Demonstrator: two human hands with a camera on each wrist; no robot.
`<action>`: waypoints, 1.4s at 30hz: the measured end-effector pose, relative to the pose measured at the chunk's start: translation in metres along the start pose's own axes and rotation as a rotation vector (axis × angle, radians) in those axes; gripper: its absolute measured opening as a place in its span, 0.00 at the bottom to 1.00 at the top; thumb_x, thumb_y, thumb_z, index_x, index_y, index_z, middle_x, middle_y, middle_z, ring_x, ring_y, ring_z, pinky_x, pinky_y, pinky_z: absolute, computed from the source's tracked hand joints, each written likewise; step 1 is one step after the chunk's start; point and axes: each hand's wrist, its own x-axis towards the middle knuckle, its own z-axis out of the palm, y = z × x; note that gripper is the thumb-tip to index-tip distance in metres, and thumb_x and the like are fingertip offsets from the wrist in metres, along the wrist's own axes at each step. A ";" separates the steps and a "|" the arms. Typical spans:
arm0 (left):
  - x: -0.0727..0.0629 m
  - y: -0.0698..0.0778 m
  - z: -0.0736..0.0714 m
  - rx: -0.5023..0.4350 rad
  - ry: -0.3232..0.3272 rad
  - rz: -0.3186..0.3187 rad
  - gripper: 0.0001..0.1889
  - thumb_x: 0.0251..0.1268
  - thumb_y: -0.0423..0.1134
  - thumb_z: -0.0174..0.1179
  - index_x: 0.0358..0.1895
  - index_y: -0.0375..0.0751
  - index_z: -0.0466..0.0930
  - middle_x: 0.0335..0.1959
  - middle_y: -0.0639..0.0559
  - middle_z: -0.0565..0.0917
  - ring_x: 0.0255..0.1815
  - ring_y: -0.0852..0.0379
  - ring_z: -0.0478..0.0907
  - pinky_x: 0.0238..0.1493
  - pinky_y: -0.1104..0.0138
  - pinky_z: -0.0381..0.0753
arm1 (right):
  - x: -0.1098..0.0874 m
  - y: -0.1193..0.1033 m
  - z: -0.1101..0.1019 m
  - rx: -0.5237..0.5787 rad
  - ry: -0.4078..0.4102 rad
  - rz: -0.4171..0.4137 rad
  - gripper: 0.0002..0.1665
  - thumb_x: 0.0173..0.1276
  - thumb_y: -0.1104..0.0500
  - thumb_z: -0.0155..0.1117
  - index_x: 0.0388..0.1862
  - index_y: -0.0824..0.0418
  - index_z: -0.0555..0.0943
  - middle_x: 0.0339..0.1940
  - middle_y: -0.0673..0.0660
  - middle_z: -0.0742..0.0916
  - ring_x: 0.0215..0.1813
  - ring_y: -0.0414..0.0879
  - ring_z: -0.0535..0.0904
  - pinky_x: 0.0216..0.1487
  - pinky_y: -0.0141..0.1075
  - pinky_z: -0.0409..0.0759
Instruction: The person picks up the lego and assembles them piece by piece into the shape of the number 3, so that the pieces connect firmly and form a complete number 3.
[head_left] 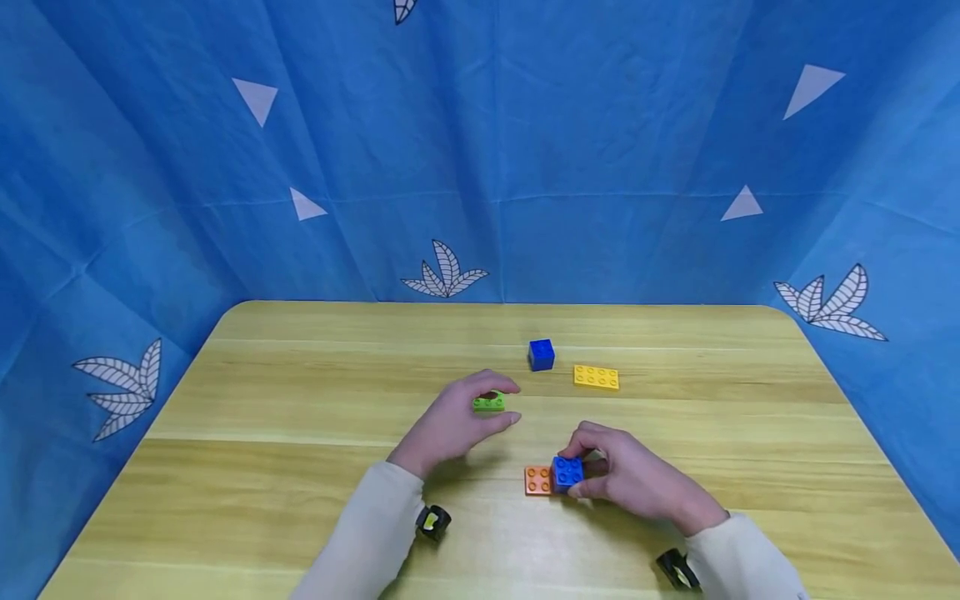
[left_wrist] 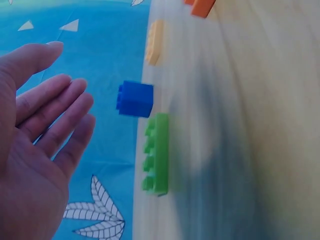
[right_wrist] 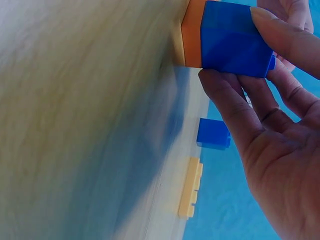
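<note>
My right hand (head_left: 630,475) pinches a blue square building brick (head_left: 567,473) between thumb and fingers. This brick meets the top of a flat orange brick (head_left: 537,481), whose left studs show beside it; whether the two are pressed fully together I cannot tell. In the right wrist view, the thumb and fingertips lie on opposite sides of the blue brick (right_wrist: 235,42). My left hand (head_left: 461,417) hovers with its fingers spread apart from the thumb, around a green studded brick (head_left: 489,403) partly hidden beneath it. The left wrist view shows a gap between that hand and the green brick (left_wrist: 161,155).
A second blue brick (head_left: 542,355) stands farther back on the wooden table (head_left: 300,383). To its right lies a flat yellow brick (head_left: 596,377). A blue patterned cloth (head_left: 570,150) hangs behind the table and along both sides.
</note>
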 end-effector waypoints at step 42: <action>0.021 -0.037 -0.020 0.496 -0.065 -0.131 0.22 0.57 0.38 0.72 0.55 0.36 0.81 0.50 0.50 0.75 0.52 0.52 0.69 0.58 0.61 0.73 | 0.001 -0.003 -0.003 -0.008 -0.020 0.032 0.13 0.61 0.62 0.73 0.42 0.55 0.80 0.43 0.49 0.80 0.49 0.47 0.78 0.52 0.44 0.79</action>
